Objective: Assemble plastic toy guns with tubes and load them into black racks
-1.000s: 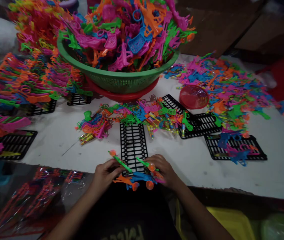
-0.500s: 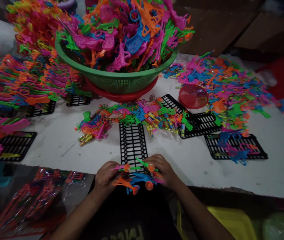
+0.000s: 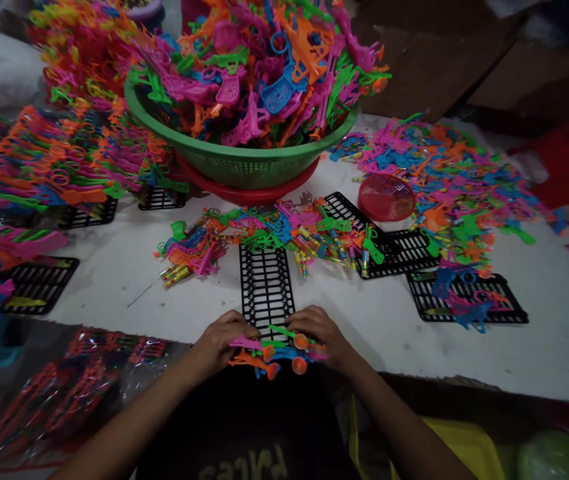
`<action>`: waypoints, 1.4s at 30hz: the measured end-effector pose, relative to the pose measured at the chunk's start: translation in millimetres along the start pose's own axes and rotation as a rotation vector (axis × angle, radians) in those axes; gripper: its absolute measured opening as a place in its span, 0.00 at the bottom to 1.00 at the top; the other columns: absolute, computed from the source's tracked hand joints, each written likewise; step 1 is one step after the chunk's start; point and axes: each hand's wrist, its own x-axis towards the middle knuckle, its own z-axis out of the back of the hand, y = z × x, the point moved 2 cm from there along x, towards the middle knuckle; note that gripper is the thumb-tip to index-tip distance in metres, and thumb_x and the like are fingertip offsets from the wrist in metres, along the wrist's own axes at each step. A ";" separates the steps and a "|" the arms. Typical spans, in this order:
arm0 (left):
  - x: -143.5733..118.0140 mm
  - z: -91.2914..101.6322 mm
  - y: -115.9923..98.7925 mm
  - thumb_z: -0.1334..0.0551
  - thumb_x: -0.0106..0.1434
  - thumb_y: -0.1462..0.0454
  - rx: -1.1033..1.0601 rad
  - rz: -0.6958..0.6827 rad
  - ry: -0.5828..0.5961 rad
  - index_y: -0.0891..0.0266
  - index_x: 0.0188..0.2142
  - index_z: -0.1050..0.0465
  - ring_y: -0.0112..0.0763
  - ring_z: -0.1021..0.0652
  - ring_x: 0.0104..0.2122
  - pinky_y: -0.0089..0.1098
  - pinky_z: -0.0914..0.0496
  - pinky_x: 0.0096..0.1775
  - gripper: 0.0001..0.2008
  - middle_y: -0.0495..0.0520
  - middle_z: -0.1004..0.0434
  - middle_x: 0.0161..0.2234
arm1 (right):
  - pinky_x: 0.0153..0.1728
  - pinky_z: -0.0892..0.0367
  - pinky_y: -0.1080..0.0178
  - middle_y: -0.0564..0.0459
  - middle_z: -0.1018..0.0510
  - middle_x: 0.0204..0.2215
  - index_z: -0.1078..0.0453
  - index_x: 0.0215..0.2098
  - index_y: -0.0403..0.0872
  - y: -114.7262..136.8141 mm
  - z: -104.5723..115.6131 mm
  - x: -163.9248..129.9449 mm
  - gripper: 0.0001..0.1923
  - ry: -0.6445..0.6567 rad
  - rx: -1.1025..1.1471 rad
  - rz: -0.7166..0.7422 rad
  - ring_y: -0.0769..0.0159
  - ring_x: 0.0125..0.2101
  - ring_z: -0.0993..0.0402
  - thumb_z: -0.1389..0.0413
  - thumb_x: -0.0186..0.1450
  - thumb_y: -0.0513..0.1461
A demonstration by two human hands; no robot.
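At the table's near edge my left hand (image 3: 220, 343) is closed at the left side of a small bunch of plastic toy guns (image 3: 279, 353). My right hand (image 3: 321, 333) curls round the bunch's right side. The toys are pink, green, orange and blue, and several orange suction cups (image 3: 299, 365) face me. Both hands are over the near end of a long black plastic grid rack (image 3: 267, 290), which runs away from me to a loose toy pile. My fingertips are partly hidden, and I cannot tell whether they also grip the rack.
A green basket (image 3: 244, 167) heaped with toy guns stands at the back on a red base. Loose toys (image 3: 459, 180) and a red basket (image 3: 387, 198) are to the right, with another black rack (image 3: 509, 300). Filled racks line the left. A yellow tub (image 3: 459, 447) is below the table.
My left hand has shifted slightly right and forward. The toy bunch sits flatter and tighter between my hands. The whole view has shifted a little.
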 end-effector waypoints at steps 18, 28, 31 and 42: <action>-18.2 20.2 3.0 0.41 0.57 0.60 0.005 0.250 -0.121 0.57 0.41 0.28 0.33 0.28 0.43 0.36 0.33 0.46 0.12 0.54 0.26 0.41 | 0.42 0.42 0.55 0.49 0.27 0.43 0.29 0.41 0.49 15.3 -15.0 11.2 0.12 0.109 -0.021 0.016 0.62 0.40 0.33 0.50 0.63 0.44; -101.3 3.3 -35.1 0.41 0.54 0.57 0.471 0.597 -0.695 0.62 0.59 0.54 0.41 0.36 0.53 0.44 0.37 0.51 0.36 0.62 0.39 0.54 | 0.48 0.36 0.59 0.48 0.30 0.47 0.37 0.52 0.46 66.3 -97.5 29.2 0.20 -0.185 0.051 0.109 0.65 0.48 0.35 0.54 0.62 0.32; -89.4 -13.6 -35.3 0.38 0.50 0.52 0.550 0.637 -0.753 0.65 0.61 0.64 0.49 0.44 0.57 0.51 0.44 0.54 0.48 0.68 0.49 0.58 | 0.44 0.34 0.60 0.49 0.26 0.40 0.32 0.45 0.47 44.4 -70.8 26.9 0.17 -0.382 -0.051 0.067 0.66 0.43 0.31 0.55 0.62 0.32; -74.8 9.5 5.5 0.46 0.59 0.61 0.576 0.651 -0.766 0.62 0.51 0.40 0.43 0.36 0.53 0.58 0.61 0.55 0.20 0.62 0.32 0.49 | 0.43 0.33 0.56 0.48 0.24 0.37 0.28 0.40 0.45 -53.4 17.8 -2.7 0.18 -0.582 -0.441 -0.190 0.61 0.38 0.28 0.55 0.58 0.41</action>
